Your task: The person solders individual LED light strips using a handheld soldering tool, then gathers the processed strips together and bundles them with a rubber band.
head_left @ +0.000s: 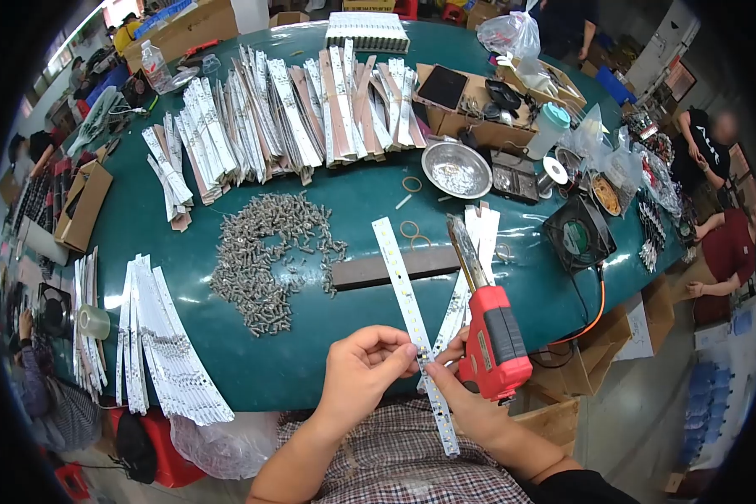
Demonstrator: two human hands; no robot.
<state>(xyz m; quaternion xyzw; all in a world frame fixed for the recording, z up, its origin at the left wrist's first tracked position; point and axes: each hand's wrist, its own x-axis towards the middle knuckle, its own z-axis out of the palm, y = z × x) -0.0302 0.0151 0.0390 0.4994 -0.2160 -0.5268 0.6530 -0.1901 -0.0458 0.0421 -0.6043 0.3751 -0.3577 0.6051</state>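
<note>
My right hand [470, 403] pinches a white LED strip [403, 290] between thumb and fingers; it slants up and away over the table edge. Thumb and index finger of my left hand [365, 370] are pressed together at the strip's left edge; anything small between them is hidden. Right beside my right hand is a red and black soldering gun [497, 344], its metal tip pointing away. Whether my lower fingers also grip it, I cannot tell. Under the gun's tip lie more LED strips [483, 227]. Beyond the held strip is a dark flat bar [361, 273].
Small metal parts [269, 252] lie heaped left of centre. LED strips are stacked at the back [294, 118] and fanned at left [164, 344]. A metal bowl [456, 168], a solder spool [553, 172] and a black fan [578, 233] with an orange cable stand right. Other people are around.
</note>
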